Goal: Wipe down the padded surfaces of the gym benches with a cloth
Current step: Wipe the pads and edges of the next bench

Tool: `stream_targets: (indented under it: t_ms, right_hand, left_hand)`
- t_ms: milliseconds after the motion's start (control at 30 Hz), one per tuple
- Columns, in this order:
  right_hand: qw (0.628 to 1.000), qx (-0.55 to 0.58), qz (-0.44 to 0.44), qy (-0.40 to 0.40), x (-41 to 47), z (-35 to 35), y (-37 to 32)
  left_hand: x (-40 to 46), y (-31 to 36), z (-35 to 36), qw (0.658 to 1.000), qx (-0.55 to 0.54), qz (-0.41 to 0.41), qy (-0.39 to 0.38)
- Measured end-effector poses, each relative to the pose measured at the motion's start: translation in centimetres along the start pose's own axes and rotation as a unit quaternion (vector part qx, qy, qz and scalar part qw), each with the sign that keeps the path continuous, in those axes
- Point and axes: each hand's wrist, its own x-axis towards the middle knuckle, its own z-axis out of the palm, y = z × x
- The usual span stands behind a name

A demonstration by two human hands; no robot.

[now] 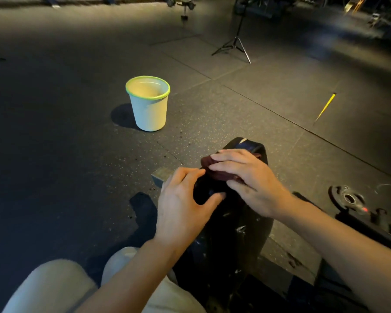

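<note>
A black padded bench (233, 229) runs away from me at lower centre, its vinyl cracked with white flecks. A folded dark maroon cloth (215, 171) lies on the pad near its far end. My right hand (246, 179) lies flat over the cloth, fingers straight and pressing it onto the pad. My left hand (185, 204) sits at the pad's left side, fingers and thumb curved around the edge just below the cloth; its fingertips reach the cloth's near corner.
A white bucket with a green rim (148, 103) stands on the dark rubber floor to the far left. A tripod stand (234, 45) is further back. A weight plate (348, 198) and dark equipment lie right of the bench. My knees in light trousers (54, 288) show at bottom left.
</note>
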Motion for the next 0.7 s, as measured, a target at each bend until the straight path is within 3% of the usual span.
stream_targets:
  t_ms: [167,233,333,433,567,700]
  right_hand:
    - [0.987,-0.045,0.139,0.072,1.8,-1.0,1.4]
    - [0.989,-0.060,0.106,0.087,1.7,0.5,-0.6]
    - [0.997,-0.066,0.010,0.041,0.5,1.6,-3.0]
    - [0.998,-0.018,0.048,0.036,0.7,-0.1,-1.3]
    - [0.980,-0.034,0.157,0.116,1.7,-0.3,0.7]
    - [0.993,-0.039,0.050,0.100,0.6,2.0,-2.6]
  left_hand:
    - [-0.2,0.4,-0.2,0.999,0.033,-0.014,-0.002]
    - [-0.4,0.5,-0.1,0.999,0.038,-0.026,0.004]
    - [-0.6,0.9,0.1,0.998,0.024,-0.058,0.007]
    - [-0.7,1.2,0.3,0.997,0.030,-0.064,0.016]
    - [-0.3,1.3,0.5,0.998,0.046,-0.048,0.019]
    - [-0.2,0.7,0.7,0.996,0.072,-0.038,0.031]
